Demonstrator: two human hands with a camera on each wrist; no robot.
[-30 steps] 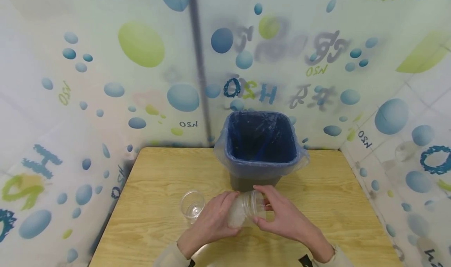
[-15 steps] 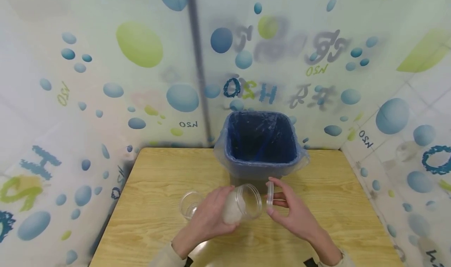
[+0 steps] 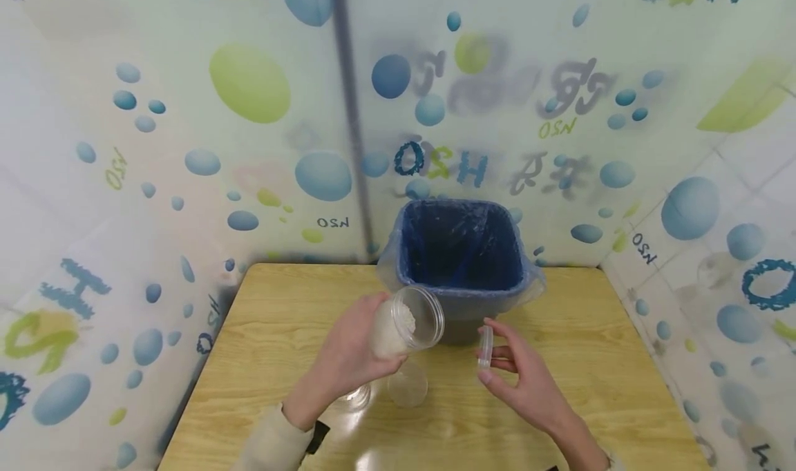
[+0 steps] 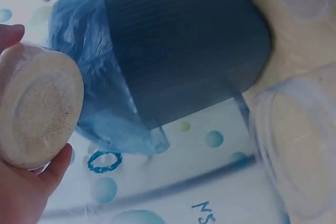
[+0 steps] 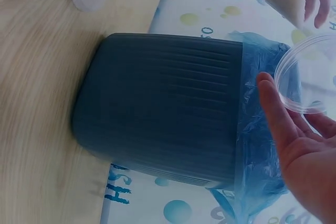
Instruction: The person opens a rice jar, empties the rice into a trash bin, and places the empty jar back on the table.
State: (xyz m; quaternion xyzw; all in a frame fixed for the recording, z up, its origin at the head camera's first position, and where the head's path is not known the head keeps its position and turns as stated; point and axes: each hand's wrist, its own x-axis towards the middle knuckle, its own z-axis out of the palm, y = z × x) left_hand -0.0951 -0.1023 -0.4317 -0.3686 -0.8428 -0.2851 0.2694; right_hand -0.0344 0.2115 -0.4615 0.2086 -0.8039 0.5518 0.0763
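A clear screw-top jar (image 3: 392, 333) of white rice-like grains leans rightward in my left hand (image 3: 348, 347), its uncapped mouth toward the bin. The left wrist view shows the jar's base (image 4: 42, 111), grains packed against it. My right hand (image 3: 525, 385) pinches a clear lid (image 3: 486, 347) by its rim, apart from the jar and in front of the bin. Below my left hand, a second clear container (image 3: 356, 397) stands on the table, partly hidden by that hand. Beside it lies a flat clear disc (image 3: 407, 384), which looks like another lid.
A dark bin (image 3: 460, 327) lined with a blue bag (image 3: 388, 267) stands at the back of the wooden table (image 3: 298, 291). Its opening faces up, just beyond both hands. A patterned wall covering (image 3: 261, 153) rises behind and along both sides.
The lid has come off the jar in my right hand and moved right. My left hand has lifted the jar up and left, uncovering the disc on the table.
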